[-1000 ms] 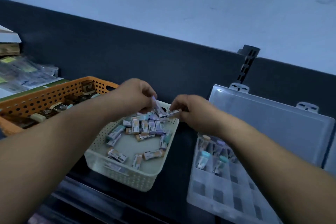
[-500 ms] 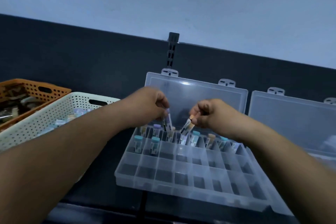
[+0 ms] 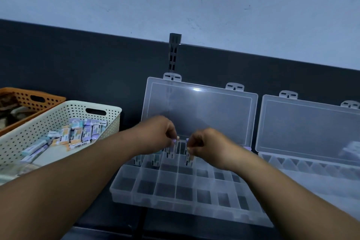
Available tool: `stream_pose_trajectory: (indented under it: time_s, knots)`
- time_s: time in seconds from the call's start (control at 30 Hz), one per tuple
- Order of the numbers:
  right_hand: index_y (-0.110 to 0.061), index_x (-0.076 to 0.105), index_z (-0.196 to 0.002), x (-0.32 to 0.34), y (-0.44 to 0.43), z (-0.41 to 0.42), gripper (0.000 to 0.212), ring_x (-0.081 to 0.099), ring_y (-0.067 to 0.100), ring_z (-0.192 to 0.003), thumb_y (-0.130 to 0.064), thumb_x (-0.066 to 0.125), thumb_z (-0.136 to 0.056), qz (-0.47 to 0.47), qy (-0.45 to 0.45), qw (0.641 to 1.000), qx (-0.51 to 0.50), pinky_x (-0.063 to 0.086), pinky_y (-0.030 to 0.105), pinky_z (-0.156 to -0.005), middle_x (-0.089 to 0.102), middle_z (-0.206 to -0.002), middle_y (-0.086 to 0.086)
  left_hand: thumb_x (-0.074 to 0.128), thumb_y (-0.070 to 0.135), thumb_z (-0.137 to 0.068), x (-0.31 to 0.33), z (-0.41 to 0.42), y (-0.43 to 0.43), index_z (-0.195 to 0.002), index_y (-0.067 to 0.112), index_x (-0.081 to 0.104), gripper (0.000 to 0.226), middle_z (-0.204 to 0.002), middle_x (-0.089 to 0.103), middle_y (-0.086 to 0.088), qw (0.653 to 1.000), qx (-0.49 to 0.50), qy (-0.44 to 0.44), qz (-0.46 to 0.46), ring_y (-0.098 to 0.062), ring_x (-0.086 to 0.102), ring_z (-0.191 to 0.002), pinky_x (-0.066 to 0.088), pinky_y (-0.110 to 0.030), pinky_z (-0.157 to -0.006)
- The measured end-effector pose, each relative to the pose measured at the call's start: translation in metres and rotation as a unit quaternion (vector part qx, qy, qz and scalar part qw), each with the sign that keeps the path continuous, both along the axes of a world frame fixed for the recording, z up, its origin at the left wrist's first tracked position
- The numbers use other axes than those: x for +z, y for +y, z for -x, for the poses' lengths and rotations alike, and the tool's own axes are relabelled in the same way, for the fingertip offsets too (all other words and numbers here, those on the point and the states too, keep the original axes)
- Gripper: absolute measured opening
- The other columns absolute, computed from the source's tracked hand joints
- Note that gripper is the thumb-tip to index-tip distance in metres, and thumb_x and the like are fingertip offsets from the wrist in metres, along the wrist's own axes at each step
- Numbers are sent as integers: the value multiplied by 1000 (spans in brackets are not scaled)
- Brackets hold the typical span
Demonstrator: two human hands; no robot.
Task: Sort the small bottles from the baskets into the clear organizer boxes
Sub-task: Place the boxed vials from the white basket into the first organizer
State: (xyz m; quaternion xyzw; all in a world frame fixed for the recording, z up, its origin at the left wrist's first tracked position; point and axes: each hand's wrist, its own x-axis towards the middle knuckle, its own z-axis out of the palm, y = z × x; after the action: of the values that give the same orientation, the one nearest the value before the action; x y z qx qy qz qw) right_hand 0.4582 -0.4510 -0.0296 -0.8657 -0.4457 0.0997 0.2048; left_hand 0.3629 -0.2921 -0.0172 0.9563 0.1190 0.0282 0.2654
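- The left hand [image 3: 155, 135] has its fingertips curled together, pinching a small lilac-capped bottle [image 3: 172, 149] by its top. The bottle stands upright in a back-row compartment of the clear organizer box [image 3: 175, 207].
- The right hand [image 3: 207, 147] likewise pinches the top of a second bottle [image 3: 189, 159], which is upright in a back-row compartment just right of the first.
- The two hands are close together but apart, both over the back row of the box.
- Two more standing bottles [image 3: 155, 160] sit in back-row compartments further left, partly hidden by the left forearm.
- The front rows of compartments that can be seen hold nothing.
- The box's lid [image 3: 198, 111] is open and leans back against the dark back panel [image 3: 78, 60].
- A second organizer box [image 3: 311, 169] lies just beside it on the right, also with its lid up.
- To the left, a white perforated basket [image 3: 58, 112] holds a heap of loose bottles [image 3: 78, 133] lying on their sides.
- Behind it is an orange basket [image 3: 29, 99]; I cannot tell what is in it.
- All of this rests on a dark counter [image 3: 101, 219] below a pale wall [image 3: 194, 6].
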Motion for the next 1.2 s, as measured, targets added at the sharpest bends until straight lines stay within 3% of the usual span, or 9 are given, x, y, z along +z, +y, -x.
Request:
stream_pose_trajectory:
  time_s: [0.07, 0.23, 0.5, 0.93, 1.03, 1.1, 1.2]
  knots:
    - [-19, 69, -91, -4, 1, 0, 8, 63, 15, -85, -20, 62, -92, 5, 2, 1000, -1, 53, 32, -78, 68, -92, -1, 67, 21, -88, -4, -3, -1, -97, 20, 73, 11, -79, 58, 18, 1000, -6, 6, -13, -7, 60, -83, 46, -23, -74]
    - [-23, 68, -87, -16, 5, -3, 6, 63, 19, -83, -22, 63, -90, 20, 3, 999, -25, 55, 35, -78, 68, -89, 0, 65, 23, -88, -15, -8, -2, -98, 18, 74, 13, -94, 67, 7, 999, -24, 30, -31, -13, 62, -90, 51, -28, -81]
    - [-20, 69, -87, -22, 6, -5, 6, 65, 19, -83, -23, 64, -87, 30, 12, 998, -47, 54, 35, -77, 70, -86, 0, 67, 28, -86, -31, -13, 4, -91, 24, 75, 10, -92, 69, 9, 997, -32, 48, -42, -9, 63, -87, 54, -37, -84]
    - [-27, 65, -88, -13, 6, 0, 9, 63, 17, -83, -26, 72, -81, 50, -5, 998, -31, 56, 36, -77, 66, -89, -4, 69, 27, -85, -31, -11, 7, -100, 24, 73, 16, -94, 68, 9, 996, -57, 37, -56, -9, 62, -87, 54, -31, -82]
    - [-23, 65, -93, -4, 10, 2, 14, 62, 17, -85, -27, 73, -82, 46, -9, 999, -25, 55, 36, -79, 66, -92, -2, 73, 31, -82, -29, -8, 10, -102, 26, 70, 21, -90, 65, 12, 998, -50, 16, -37, -7, 60, -83, 50, -26, -73]
    - [-22, 66, -93, 4, 15, 3, 12, 62, 16, -84, -27, 70, -83, 29, -25, 999, -18, 54, 37, -78, 66, -91, -2, 75, 32, -79, -23, -3, 15, -104, 27, 68, 27, -86, 60, 14, 999, -39, -6, -32, -3, 57, -79, 45, -20, -65]
    - [-23, 64, -94, 18, 28, 7, 11, 60, 17, -86, -29, 68, -85, 13, -81, 997, 3, 52, 34, -78, 63, -92, -2, 72, 27, -82, -6, 11, 32, -103, 28, 67, 22, -90, 60, 15, 998, -14, -47, -39, -4, 58, -82, 47, -21, -69]
